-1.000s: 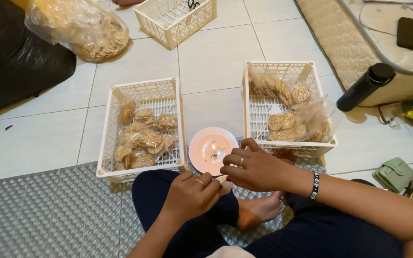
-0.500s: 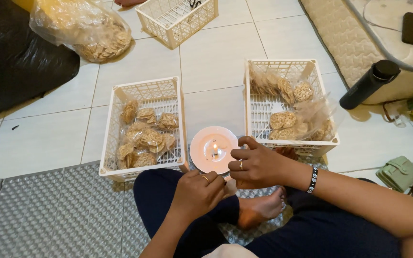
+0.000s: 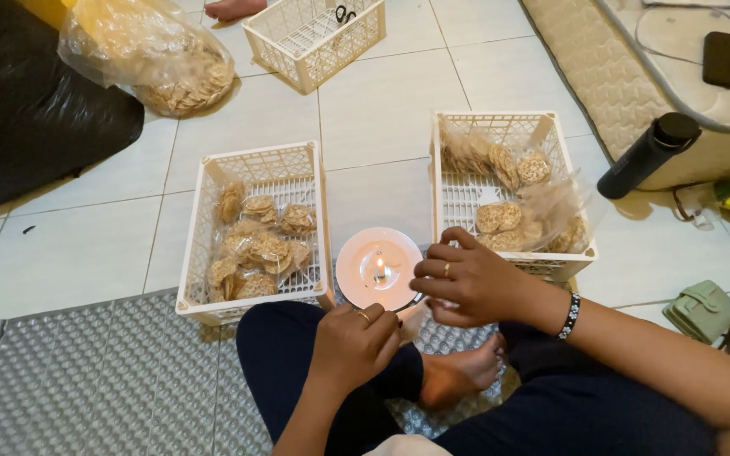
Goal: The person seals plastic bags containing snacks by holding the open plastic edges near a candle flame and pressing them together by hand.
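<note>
A lit candle burns on a small round pinkish plate on the floor between two white plastic baskets. My left hand and my right hand meet at the plate's near edge. Their fingers pinch a thin clear plastic packet, which is mostly hidden. The left basket holds several clear packets of round crackers. More cracker packets lie in the right basket. I sit cross-legged with a bare foot below my hands.
A third basket with scissors stands at the back, next to a large clear bag of crackers and a black bag. A black bottle leans on a mattress. A green pouch lies at right, and a silver mat is under me.
Both hands stay at the candle plate. My right hand has edged slightly up toward the right basket's corner, and the left hand has closed in beside it.
</note>
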